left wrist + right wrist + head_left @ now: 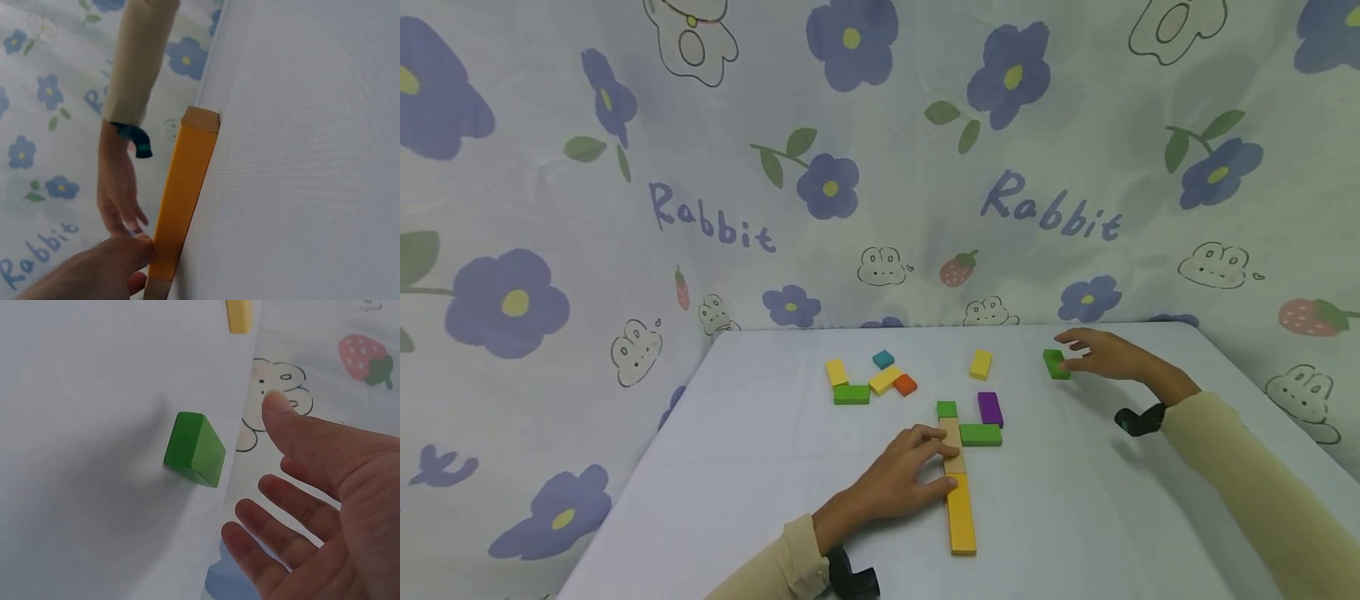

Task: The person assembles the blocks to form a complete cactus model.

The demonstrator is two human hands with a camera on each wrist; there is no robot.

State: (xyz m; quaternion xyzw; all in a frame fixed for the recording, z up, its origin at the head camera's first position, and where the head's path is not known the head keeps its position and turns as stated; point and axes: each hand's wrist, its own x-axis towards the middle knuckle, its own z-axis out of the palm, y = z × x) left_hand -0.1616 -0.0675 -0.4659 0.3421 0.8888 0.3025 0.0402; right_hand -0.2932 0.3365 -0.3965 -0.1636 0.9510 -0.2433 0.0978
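A line of blocks runs toward the front of the table: a small green block (pixel 947 409), a tan block (pixel 952 458) and a long orange block (pixel 961 521). My left hand (pixel 898 477) rests on this line from the left, fingers over the tan block and thumb at the orange block's near-left side. In the left wrist view, that thumb touches the orange block (pixel 181 200). At the right, my right hand (pixel 1108 354) hovers beside a separate green block (pixel 1054 363), fingers spread. The right wrist view shows a gap between the fingers and that green block (pixel 195 450).
A green block (pixel 981 435) touches the tan block's right side, with a purple block (pixel 990 408) just behind. A yellow block (pixel 981 364) lies farther back. Back left is a cluster including a green block (pixel 852 395), a blue block (pixel 883 359) and an orange-red block (pixel 906 384).
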